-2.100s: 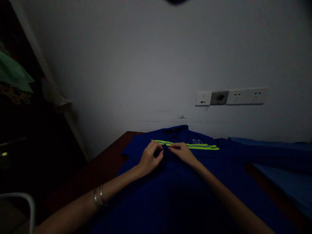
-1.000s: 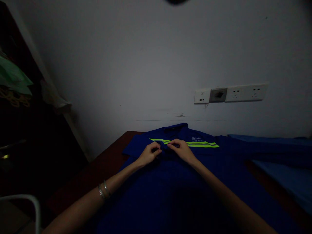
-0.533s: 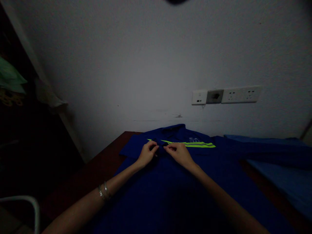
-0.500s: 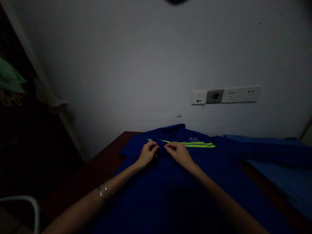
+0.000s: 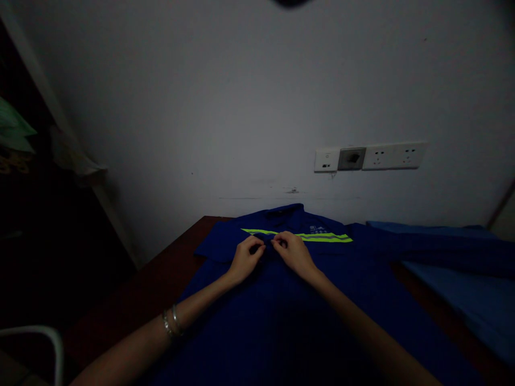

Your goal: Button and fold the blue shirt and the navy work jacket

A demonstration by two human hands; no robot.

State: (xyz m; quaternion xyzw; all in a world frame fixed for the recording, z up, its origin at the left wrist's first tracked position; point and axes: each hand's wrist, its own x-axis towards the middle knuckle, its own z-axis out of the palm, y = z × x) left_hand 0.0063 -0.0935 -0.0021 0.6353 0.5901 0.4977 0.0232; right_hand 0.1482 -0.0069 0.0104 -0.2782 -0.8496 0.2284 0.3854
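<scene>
A dark blue work shirt (image 5: 338,300) lies spread out, its collar toward the wall. Across its chest runs a yellow-green reflective stripe (image 5: 325,237), with a small white print above it on the right. At the front middle, just below the stripe, my left hand (image 5: 246,258) pinches the shirt's cloth between thumb and fingers. My right hand (image 5: 295,253) pinches the cloth close beside it, fingertips nearly meeting the left ones. Whatever small part of the front lies between the fingertips is too dark to make out. Two bracelets circle my left wrist.
Under the shirt is a dark red-brown table (image 5: 169,268). A lighter blue cloth (image 5: 454,284) lies at the right, partly beneath the sleeve. Behind stands a pale wall with a socket panel (image 5: 386,157). A white curved rail (image 5: 44,331) shows at lower left.
Both hands still pinch the shirt front. My left hand has shifted slightly down and turned, the cloth between the hands lies flatter, and more of the stripe shows. The view has moved slightly.
</scene>
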